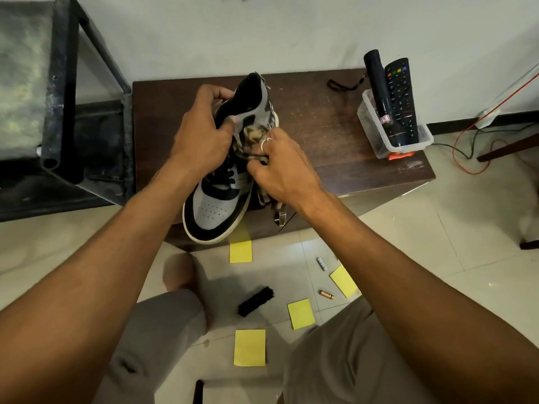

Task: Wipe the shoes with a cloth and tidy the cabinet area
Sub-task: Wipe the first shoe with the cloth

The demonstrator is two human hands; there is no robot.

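Left hand (201, 132) is curled round the collar of the sneaker (215, 211), thumb on the outside and fingers hooked over the dark lining. Right hand (280, 167), ring on one finger, is bunched around a mottled tan-and-dark cloth (253, 135) and pressing it against the shoe's side just below the ankle, with a strip of the cloth trailing down under the wrist. The sneaker is grey and black with a cream sole. It sits over the dark wooden table (320, 118), with its toe pointing back at the person and jutting past the front edge.

On the table's right corner stands a clear plastic bin (376, 132) holding a black torch (379, 91) and a remote control (401, 100), both leaning upright. Down on the tiled floor (423, 243) between the knees lie yellow sticky notes (250, 347), a black brush (256, 301) and two loose batteries (322, 263). A black metal rack (58, 83) stands to the table's left.
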